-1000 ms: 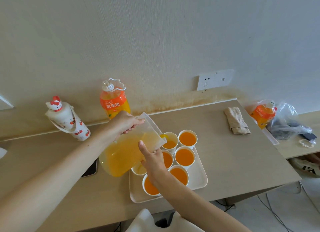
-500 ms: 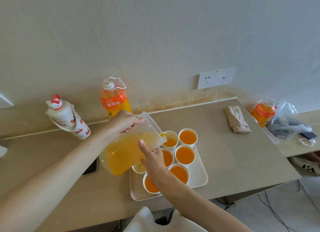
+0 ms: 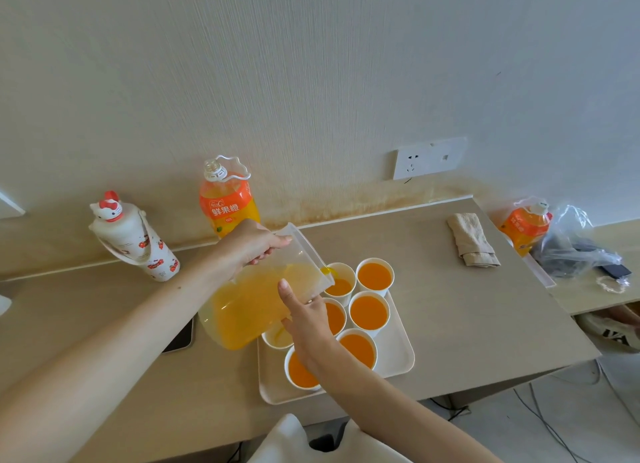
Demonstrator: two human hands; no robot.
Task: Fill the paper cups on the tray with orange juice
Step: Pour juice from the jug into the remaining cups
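A person is tipping a clear plastic pitcher (image 3: 256, 303) of orange juice over the tray (image 3: 398, 353), which is sitting close to the near edge of the table (image 3: 467, 307). The pitcher's lip is hanging just above the far-left paper cup (image 3: 341, 286), where a thin stream is landing. The left hand (image 3: 252, 246) is clamping its curled fingers round the pitcher's far rim, while the right hand (image 3: 306, 320) is bracing the near wall, thumb lying straight up the plastic and the other fingers hooking under the mouth. More than half full, the pitcher is probably weighing heavily and sloshing, its thin wall likely flexing and slick, so the two-handed hold at rim and mouth is looking sound. The cups, light and soft-sided, are standing packed in tight rows and would likely be tipping at a nudge. Five others are showing bright juice, and one at the tray's left edge, under the pitcher, is looking pale and barely filled. Open table is lying to the right as far as a folded cloth (image 3: 472, 239), while a phone (image 3: 180, 338) and a juice bottle (image 3: 227, 203) are crowding the left and far sides.
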